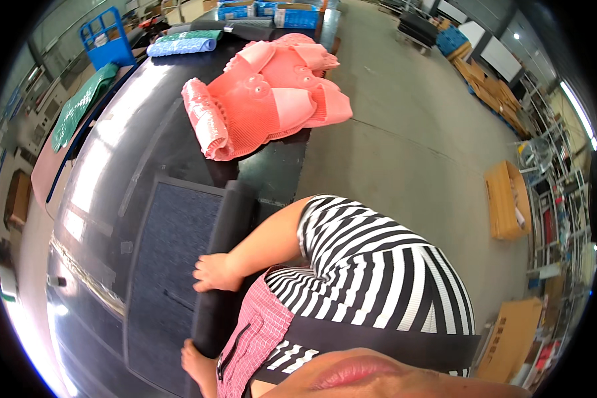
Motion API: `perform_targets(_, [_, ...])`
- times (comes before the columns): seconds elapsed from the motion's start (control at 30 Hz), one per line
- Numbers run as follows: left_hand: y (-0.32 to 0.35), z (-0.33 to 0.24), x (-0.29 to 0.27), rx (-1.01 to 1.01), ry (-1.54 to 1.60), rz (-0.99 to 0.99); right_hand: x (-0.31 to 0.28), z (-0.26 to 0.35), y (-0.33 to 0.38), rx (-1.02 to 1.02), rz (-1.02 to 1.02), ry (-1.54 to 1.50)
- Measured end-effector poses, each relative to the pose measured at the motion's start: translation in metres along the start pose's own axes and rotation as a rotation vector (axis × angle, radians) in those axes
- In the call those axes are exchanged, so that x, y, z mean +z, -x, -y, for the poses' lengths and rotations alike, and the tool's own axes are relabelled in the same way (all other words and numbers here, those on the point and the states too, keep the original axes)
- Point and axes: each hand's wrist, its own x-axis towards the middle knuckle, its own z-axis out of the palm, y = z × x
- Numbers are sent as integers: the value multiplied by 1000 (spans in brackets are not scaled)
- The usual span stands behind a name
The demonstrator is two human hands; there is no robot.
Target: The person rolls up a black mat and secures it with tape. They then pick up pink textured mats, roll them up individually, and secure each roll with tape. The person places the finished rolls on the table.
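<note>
A dark blue-grey mat (169, 245) with a black border lies on the glossy black table. Its near long side is rolled into a black tube (239, 199) close to my body. My right hand (217, 272) lies across the middle of the tube, fingers curled over its far side. Toward the lower edge, my left hand (198, 363) grips the tube's other end; part of that hand is hidden by the roll and my apron.
Coral-pink rubber mats (265, 99) are heaped on the table to my right. Beyond them lie a blue and green rolled mat (186, 44) and blue boxes (295, 16). A green mat (83, 106) hangs over the far side. Cardboard boxes (505, 199) stand behind me.
</note>
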Motion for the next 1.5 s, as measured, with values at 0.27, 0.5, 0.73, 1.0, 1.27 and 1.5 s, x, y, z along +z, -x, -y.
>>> perform_targets(0.27, [31, 14, 36, 181, 414, -111, 2, 3, -12, -55, 382, -209])
perform_targets(0.5, [19, -62, -31, 208, 41, -245, -23, -33, -22, 135, -59, -381])
perform_targets(0.73, [-73, 10, -50, 142, 284, -20, 22, 5, -14, 148, -506, -50])
perform_targets(1.0, [-82, 15, -69, 101, 232, -71, -10, -31, -61, 154, -149, 2])
perform_targets(1.27, [7, 122, -70, -676, 43, 31, -37, -38, -81, 14, -232, -113])
perform_targets(1.5, [65, 121, -67, -869, 71, 81, -31, -20, -56, -122, -191, -126])
